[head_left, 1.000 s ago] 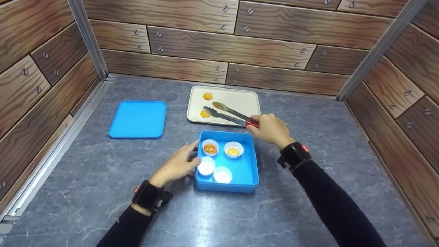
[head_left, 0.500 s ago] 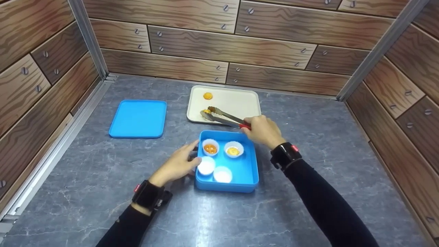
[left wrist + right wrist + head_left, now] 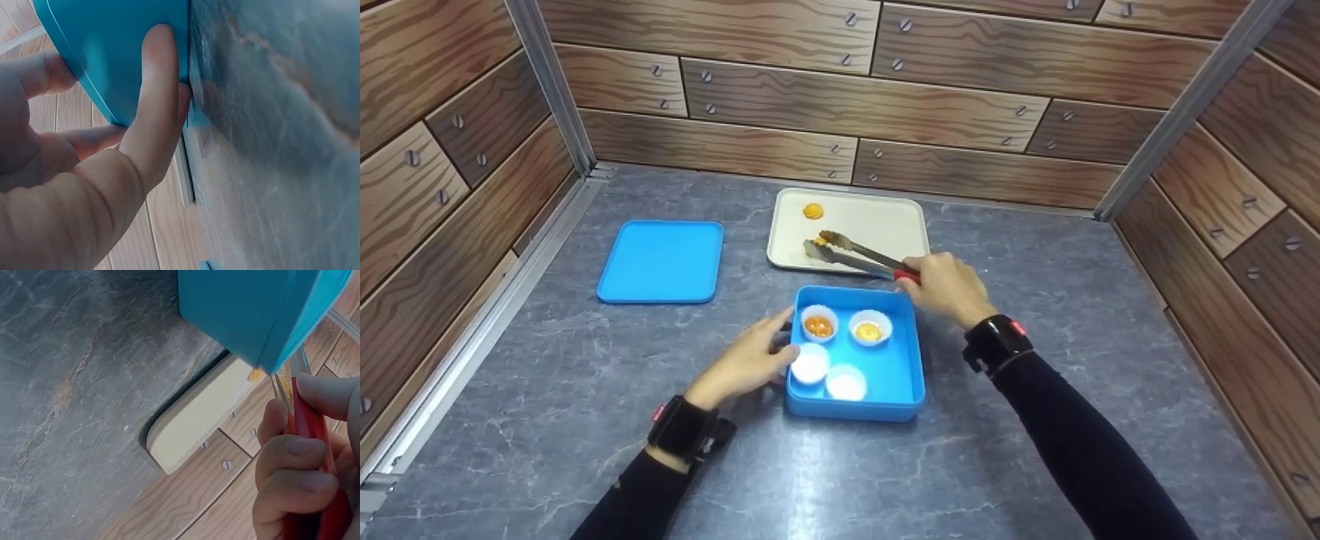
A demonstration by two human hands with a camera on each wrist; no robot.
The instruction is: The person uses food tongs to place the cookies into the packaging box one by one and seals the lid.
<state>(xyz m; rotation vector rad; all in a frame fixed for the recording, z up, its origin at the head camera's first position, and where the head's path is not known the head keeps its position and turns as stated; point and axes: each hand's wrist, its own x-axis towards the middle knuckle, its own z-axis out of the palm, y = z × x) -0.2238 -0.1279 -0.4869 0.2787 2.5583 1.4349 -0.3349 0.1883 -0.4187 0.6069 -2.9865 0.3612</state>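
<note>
Desk: grey marbled top; clock below = head view, centred on box.
Blue box: mid-desk, upright; prob. light, stiff plastic, may slide; hold by side wall.
Cream tray: 12 o'clk, just beyond box.
Blue lid (a guess): 10 o'clk, flat on desk.
R hand: 2 o'clk; fingers wrapped round tongs' red handles, thumb opposite.
L hand: 9 o'clk; fingers spread along box's outer wall, thumb at rim; grip force can't tell.
Tongs: tips towards 11 o'clk, either side of near yellow piece.
White cups: 4 in box, at abt 10, 1, 8 & 6-7; lower two glare out, contents can't tell.
Near yellow piece: btwn tong tips, tray's 8 o'clk; lifted or resting, can't tell. Looks light, maybe soft/crumbly: grip low on both sides, gentle squeeze.
Far yellow piece: tray's 10 o'clk, loose.
</note>
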